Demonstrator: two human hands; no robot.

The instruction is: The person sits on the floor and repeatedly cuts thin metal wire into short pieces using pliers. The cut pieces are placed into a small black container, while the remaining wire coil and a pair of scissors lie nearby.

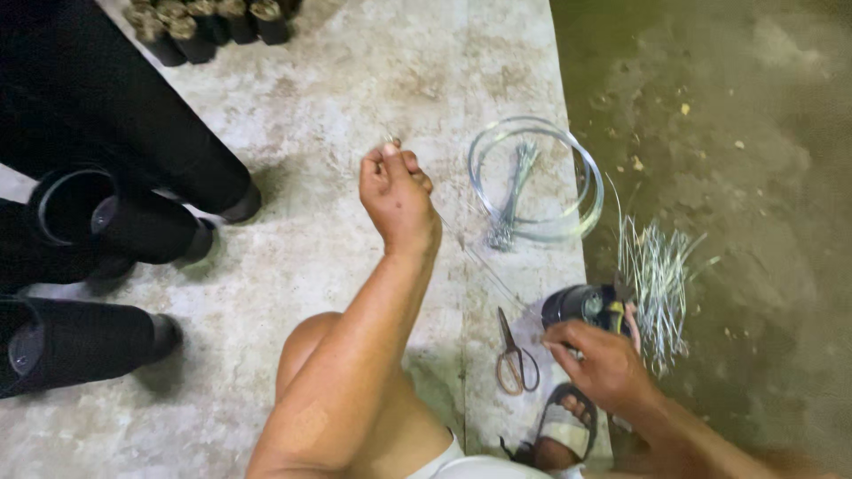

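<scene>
Bare concrete floor lies open ahead of my left hand. Black rolls block the far left. Around my right hand, scissors, a wire coil and cut wires crowd the space.

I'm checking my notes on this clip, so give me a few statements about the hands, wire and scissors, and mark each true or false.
1. The left hand is raised, pinching a thin wire. True.
2. The scissors are in the right hand. False: they lie on the concrete floor, beside that hand.
3. The right hand rests on a dark spool. True.
4. The wire coil hangs from the left hand. False: it lies on the floor, apart from that hand.
5. A bundle of cut wires lies right of the spool. True.
</scene>
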